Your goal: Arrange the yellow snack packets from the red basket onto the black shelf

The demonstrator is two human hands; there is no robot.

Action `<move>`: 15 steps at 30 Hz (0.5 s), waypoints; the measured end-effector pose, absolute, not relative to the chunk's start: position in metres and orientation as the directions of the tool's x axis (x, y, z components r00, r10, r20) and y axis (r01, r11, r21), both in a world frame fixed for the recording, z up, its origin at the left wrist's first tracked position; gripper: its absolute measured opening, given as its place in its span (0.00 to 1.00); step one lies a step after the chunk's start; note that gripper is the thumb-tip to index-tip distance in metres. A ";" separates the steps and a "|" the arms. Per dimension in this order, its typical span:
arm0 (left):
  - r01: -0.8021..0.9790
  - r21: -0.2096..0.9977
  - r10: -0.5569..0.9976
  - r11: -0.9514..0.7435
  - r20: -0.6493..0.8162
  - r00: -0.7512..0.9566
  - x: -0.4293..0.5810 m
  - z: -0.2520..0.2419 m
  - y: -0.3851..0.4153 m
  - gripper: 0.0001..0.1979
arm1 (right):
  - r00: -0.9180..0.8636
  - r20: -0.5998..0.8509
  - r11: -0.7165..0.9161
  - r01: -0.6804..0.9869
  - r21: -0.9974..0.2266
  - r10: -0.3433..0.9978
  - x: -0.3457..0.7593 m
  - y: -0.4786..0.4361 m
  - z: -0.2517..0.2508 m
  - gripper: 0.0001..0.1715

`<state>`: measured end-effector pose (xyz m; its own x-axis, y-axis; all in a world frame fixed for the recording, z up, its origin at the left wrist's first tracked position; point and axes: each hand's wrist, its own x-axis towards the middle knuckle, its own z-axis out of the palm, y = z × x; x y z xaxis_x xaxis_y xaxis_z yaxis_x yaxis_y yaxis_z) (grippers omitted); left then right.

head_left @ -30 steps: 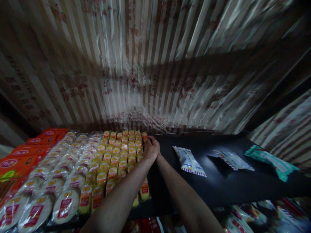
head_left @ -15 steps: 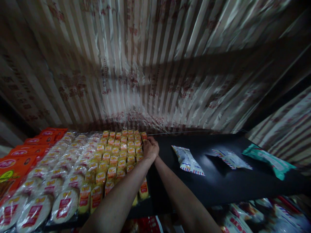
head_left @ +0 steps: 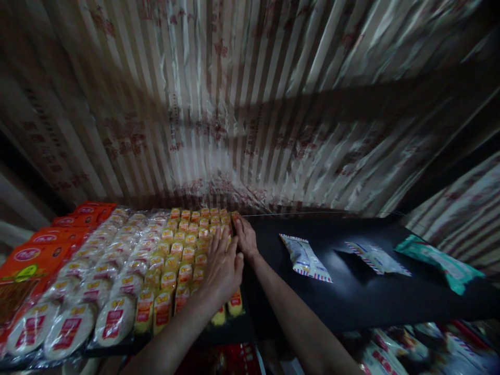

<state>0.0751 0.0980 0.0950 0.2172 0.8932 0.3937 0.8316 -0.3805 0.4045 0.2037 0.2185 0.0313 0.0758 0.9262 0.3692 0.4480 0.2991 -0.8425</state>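
Observation:
Rows of small yellow packaged cakes [head_left: 167,280] stand on the black shelf [head_left: 281,307]. My left hand [head_left: 223,265] lies over the right-hand rows, its fingers spread and pointing toward the back, with nothing gripped. Beside it, my right hand [head_left: 246,237] rests along the right edge of the rear yellow packs, fingers extended and touching them from the side. Both hands are close together. Part of the yellow rows is hidden under my left hand and forearm.
Round clear-wrapped cakes [head_left: 70,330] and orange bags [head_left: 39,252] fill the left. Rightward lie a white-and-blue packet [head_left: 307,258], another striped packet [head_left: 378,258] and a teal packet [head_left: 439,260]. A striped sheet [head_left: 234,114] hangs behind; more packages [head_left: 390,351] sit below.
My left hand has come back toward me, away from my right hand, and now spreads over the yellow packs. My right hand's fingers are more visible. The view has shifted slightly.

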 end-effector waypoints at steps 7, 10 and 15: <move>0.909 0.140 0.828 -0.394 0.483 0.284 -0.002 0.084 0.056 0.27 | 0.029 0.244 0.227 0.270 -0.936 0.969 0.185 0.212 0.035 0.46; 0.902 0.078 0.804 -0.425 0.491 0.336 -0.001 0.075 0.044 0.29 | 0.038 0.227 0.211 0.253 -0.944 0.973 0.181 0.211 0.034 0.44; 0.885 0.042 0.786 -0.463 0.482 0.388 0.010 0.058 0.039 0.34 | 0.062 0.209 0.189 0.235 -0.953 0.976 0.177 0.210 0.032 0.42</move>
<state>0.0104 0.0386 0.0578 0.3880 0.7857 0.4818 0.8854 -0.4630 0.0420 0.1774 0.2102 0.0319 0.0616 0.9760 0.2090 0.2346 0.1893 -0.9535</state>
